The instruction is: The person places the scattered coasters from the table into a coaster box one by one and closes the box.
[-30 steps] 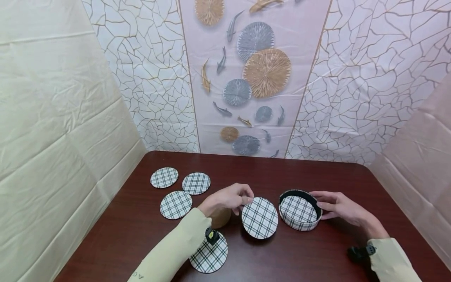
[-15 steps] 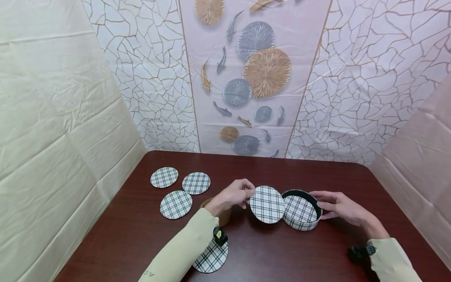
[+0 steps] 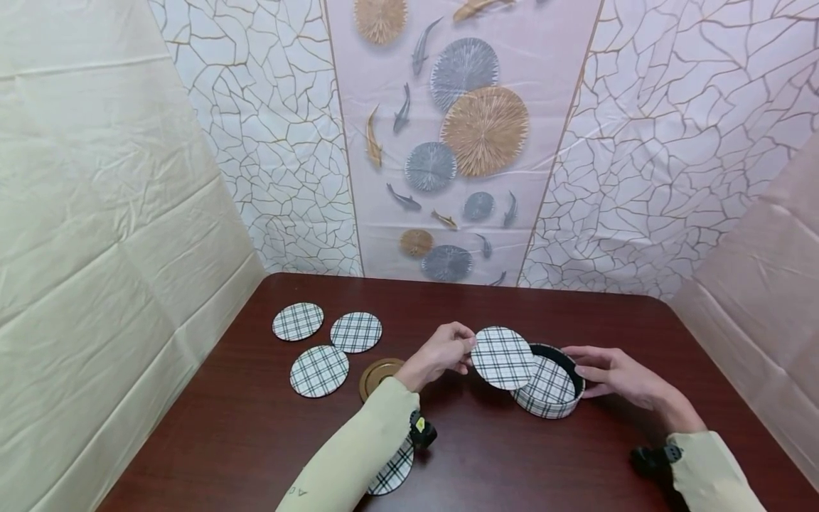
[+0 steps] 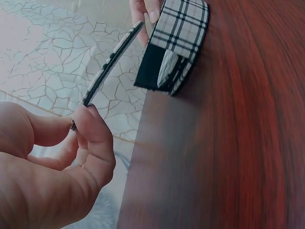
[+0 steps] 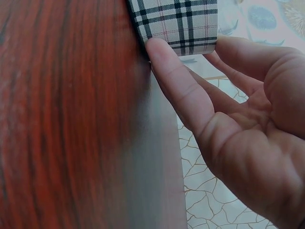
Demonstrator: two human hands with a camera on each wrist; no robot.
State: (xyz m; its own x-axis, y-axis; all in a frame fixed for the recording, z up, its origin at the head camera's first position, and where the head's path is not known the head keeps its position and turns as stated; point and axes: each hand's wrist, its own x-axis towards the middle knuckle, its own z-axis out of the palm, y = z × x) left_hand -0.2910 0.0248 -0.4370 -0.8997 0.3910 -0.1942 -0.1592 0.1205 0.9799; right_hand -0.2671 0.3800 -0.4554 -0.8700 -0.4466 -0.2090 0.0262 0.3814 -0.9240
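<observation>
So a plaid coaster [image 3: 503,358] is being pinched by the left hand [image 3: 440,350] over the round box [image 3: 549,387], which is being steadied on the bench [image 3: 576,455] by the right hand [image 3: 614,375], fingers relaxed against its far-right wall.

Both arms wear long pale cream fabric sleeves [image 3: 358,455]. A small black wrist-mounted camera [image 3: 422,430] sits at the left cuff, with a yellow mark. A matching black camera unit [image 3: 652,457] sits at the right cuff.

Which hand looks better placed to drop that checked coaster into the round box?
The left hand, probably. It already pinches the plaid coaster by its edge, tilted over the open round box. The right hand only touches the box's far side.
</observation>
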